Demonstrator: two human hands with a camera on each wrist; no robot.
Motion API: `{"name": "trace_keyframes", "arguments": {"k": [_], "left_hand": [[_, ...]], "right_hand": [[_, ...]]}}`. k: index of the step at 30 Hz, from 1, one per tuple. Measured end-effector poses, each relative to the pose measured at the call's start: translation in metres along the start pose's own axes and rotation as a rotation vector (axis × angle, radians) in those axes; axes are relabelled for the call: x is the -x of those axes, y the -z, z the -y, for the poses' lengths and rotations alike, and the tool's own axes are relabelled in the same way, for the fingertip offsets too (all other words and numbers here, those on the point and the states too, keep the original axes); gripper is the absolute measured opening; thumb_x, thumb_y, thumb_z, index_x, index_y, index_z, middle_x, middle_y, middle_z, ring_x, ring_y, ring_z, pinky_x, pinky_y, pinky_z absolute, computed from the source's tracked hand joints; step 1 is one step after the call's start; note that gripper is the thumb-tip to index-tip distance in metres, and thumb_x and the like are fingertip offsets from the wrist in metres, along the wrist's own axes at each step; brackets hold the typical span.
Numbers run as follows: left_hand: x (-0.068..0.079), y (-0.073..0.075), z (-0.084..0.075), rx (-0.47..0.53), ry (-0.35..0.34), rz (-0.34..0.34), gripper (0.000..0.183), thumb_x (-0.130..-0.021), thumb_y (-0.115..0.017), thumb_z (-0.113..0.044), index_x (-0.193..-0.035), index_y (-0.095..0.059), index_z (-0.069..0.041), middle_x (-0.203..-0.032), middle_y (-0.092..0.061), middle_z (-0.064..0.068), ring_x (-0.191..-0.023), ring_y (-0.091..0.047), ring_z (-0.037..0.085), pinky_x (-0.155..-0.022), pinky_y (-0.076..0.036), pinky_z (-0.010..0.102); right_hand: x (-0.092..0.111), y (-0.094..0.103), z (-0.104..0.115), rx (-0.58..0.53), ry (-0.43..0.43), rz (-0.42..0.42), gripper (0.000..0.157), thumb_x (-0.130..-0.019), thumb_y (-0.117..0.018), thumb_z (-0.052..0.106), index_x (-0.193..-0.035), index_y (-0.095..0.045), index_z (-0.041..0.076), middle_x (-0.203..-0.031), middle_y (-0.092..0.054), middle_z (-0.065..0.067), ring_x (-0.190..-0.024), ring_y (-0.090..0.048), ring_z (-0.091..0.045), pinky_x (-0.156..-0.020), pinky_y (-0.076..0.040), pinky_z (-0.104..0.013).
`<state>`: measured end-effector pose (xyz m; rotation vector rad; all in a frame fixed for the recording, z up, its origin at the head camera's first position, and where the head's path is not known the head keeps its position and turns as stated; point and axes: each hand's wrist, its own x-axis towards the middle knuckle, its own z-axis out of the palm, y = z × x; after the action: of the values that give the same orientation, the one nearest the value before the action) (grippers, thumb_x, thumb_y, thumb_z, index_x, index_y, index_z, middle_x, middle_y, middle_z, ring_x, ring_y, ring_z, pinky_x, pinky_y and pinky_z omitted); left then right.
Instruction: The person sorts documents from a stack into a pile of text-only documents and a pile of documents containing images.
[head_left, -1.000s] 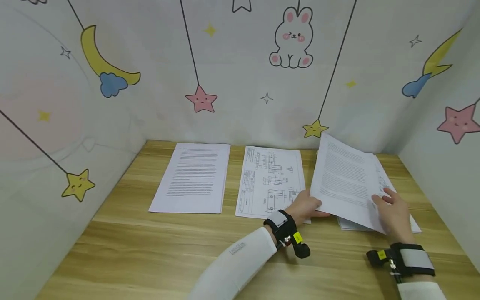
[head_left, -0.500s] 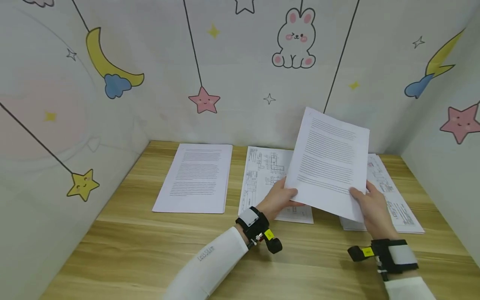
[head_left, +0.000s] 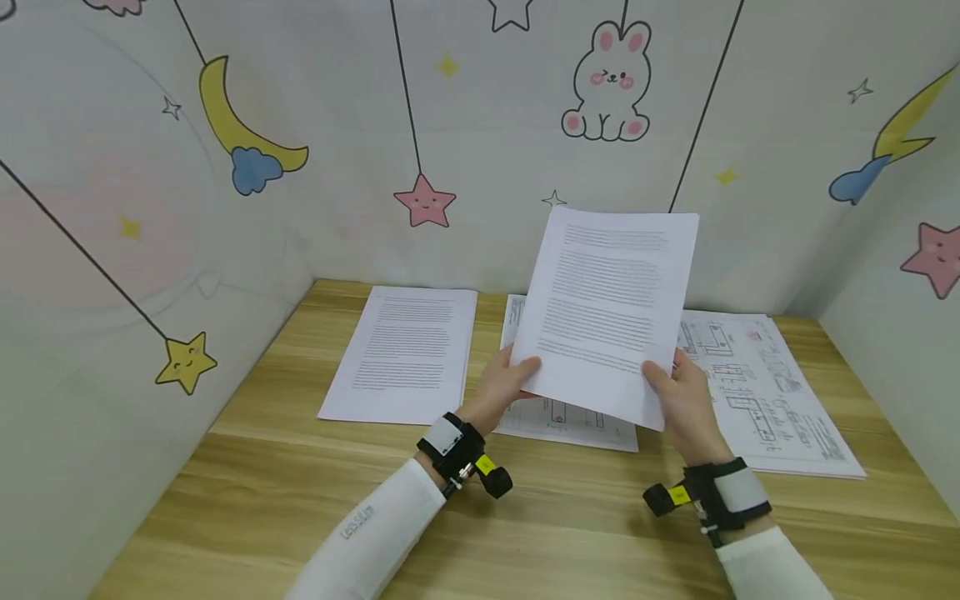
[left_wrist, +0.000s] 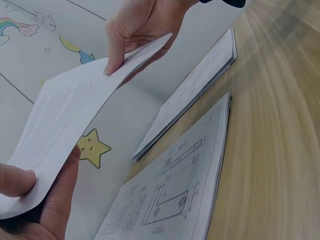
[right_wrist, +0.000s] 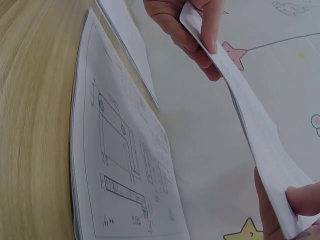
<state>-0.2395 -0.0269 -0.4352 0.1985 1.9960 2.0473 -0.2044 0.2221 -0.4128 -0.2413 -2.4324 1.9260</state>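
A thin stack of printed paper sheets [head_left: 603, 300], covered in lines of text, is raised above the table and tilted up. My left hand [head_left: 498, 387] pinches its lower left corner, thumb on the front and fingers behind. At the lower right edge my right hand [head_left: 686, 404] grips it the same way. The left wrist view shows the stack [left_wrist: 75, 110] bowing slightly between both hands. Beneath it lies a stack of technical drawings [head_left: 566, 421], partly hidden by the raised sheets; the right wrist view shows these drawings [right_wrist: 120, 145] flat on the wood.
On the left of the wooden table [head_left: 247, 492] lies another stack of text pages [head_left: 405, 354]. A further pile of technical drawings [head_left: 772, 392] is at the right, beyond my right hand. A patterned cloth wall [head_left: 337, 233] borders the table's back and sides.
Both hands have lifted the text sheets off the right-hand drawings and carried them left, over the middle drawings. My right hand has moved from touching their edge to a firm grip.
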Motion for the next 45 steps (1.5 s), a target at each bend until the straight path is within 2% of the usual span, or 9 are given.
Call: {"name": "trace_keyframes", "arguments": {"k": [7,13,17,22,26,31,36,40,45], "left_hand": [[0.016,0.047,-0.002,-0.055,-0.017,-0.084,0.039,-0.104,-0.049,-0.022,-0.143,-0.049,-0.016,-0.139,-0.059,0.009,-0.128,-0.058,0.026,-0.106,-0.048,0.046],[0.028,0.085,-0.005,-0.082,0.018,-0.111,0.042,-0.102,-0.051,-0.017,-0.144,-0.047,-0.017,-0.141,-0.058,0.007,-0.128,-0.057,0.024,-0.103,-0.050,0.043],[0.035,0.106,-0.007,-0.127,0.035,-0.158,0.042,-0.103,-0.050,-0.020,-0.144,-0.047,-0.016,-0.141,-0.058,0.008,-0.128,-0.057,0.024,-0.100,-0.049,0.039],[0.043,0.131,-0.001,-0.199,0.066,-0.238,0.044,-0.102,-0.052,-0.021,-0.145,-0.047,-0.011,-0.144,-0.055,0.010,-0.131,-0.052,0.025,-0.109,-0.042,0.044],[0.050,0.149,0.005,-0.267,0.099,-0.303,0.046,-0.102,-0.053,-0.020,-0.145,-0.045,-0.006,-0.146,-0.053,0.013,-0.133,-0.048,0.026,-0.114,-0.036,0.046],[0.056,0.169,0.010,-0.316,0.105,-0.327,0.047,-0.104,-0.045,-0.017,-0.147,-0.040,0.001,-0.149,-0.048,0.019,-0.136,-0.045,0.028,-0.116,-0.034,0.048],[0.058,0.186,0.018,-0.373,0.122,-0.357,0.050,-0.104,-0.041,-0.013,-0.150,-0.033,0.006,-0.153,-0.041,0.023,-0.140,-0.039,0.031,-0.120,-0.030,0.050],[0.061,0.196,0.022,-0.406,0.173,-0.382,0.059,-0.104,-0.039,-0.013,-0.154,-0.018,0.008,-0.161,-0.024,0.025,-0.150,-0.025,0.035,-0.124,-0.021,0.051],[0.064,0.207,0.025,-0.482,0.225,-0.412,0.063,-0.103,-0.037,-0.011,-0.153,-0.008,0.013,-0.161,-0.014,0.032,-0.152,-0.016,0.042,-0.124,-0.018,0.054]], "right_hand": [[-0.009,-0.040,0.009,-0.019,0.071,0.127,0.051,-0.105,-0.037,0.009,-0.156,-0.027,0.010,-0.149,-0.049,-0.016,-0.126,-0.056,-0.028,-0.082,-0.053,-0.017],[-0.014,-0.077,0.012,0.019,0.056,0.170,0.048,-0.105,-0.040,0.010,-0.152,-0.033,0.009,-0.140,-0.056,-0.017,-0.120,-0.060,-0.028,-0.084,-0.054,-0.025],[-0.017,-0.099,0.014,0.016,0.047,0.186,0.047,-0.104,-0.043,0.010,-0.151,-0.037,0.010,-0.137,-0.059,-0.017,-0.118,-0.063,-0.027,-0.088,-0.054,-0.030],[-0.019,-0.127,0.015,0.011,0.018,0.208,0.046,-0.103,-0.047,0.011,-0.148,-0.042,0.011,-0.132,-0.063,-0.017,-0.110,-0.067,-0.026,-0.080,-0.056,-0.029],[-0.020,-0.150,0.014,0.013,0.014,0.217,0.044,-0.101,-0.052,0.012,-0.145,-0.047,0.011,-0.127,-0.066,-0.017,-0.105,-0.068,-0.025,-0.076,-0.055,-0.028],[-0.023,-0.175,0.014,0.013,0.011,0.206,0.045,-0.098,-0.058,0.012,-0.142,-0.050,0.008,-0.122,-0.068,-0.019,-0.101,-0.069,-0.024,-0.074,-0.054,-0.027],[-0.022,-0.197,0.012,0.062,0.031,0.221,0.047,-0.098,-0.055,0.009,-0.144,-0.047,0.004,-0.124,-0.067,-0.019,-0.106,-0.067,-0.024,-0.084,-0.056,-0.032],[-0.022,-0.212,0.008,0.105,0.062,0.243,0.047,-0.098,-0.053,0.007,-0.144,-0.047,0.001,-0.127,-0.065,-0.018,-0.109,-0.066,-0.025,-0.090,-0.056,-0.036],[-0.023,-0.227,0.003,0.166,0.114,0.277,0.042,-0.098,-0.056,0.007,-0.139,-0.053,-0.001,-0.125,-0.068,-0.019,-0.105,-0.067,-0.023,-0.083,-0.056,-0.030]]}}
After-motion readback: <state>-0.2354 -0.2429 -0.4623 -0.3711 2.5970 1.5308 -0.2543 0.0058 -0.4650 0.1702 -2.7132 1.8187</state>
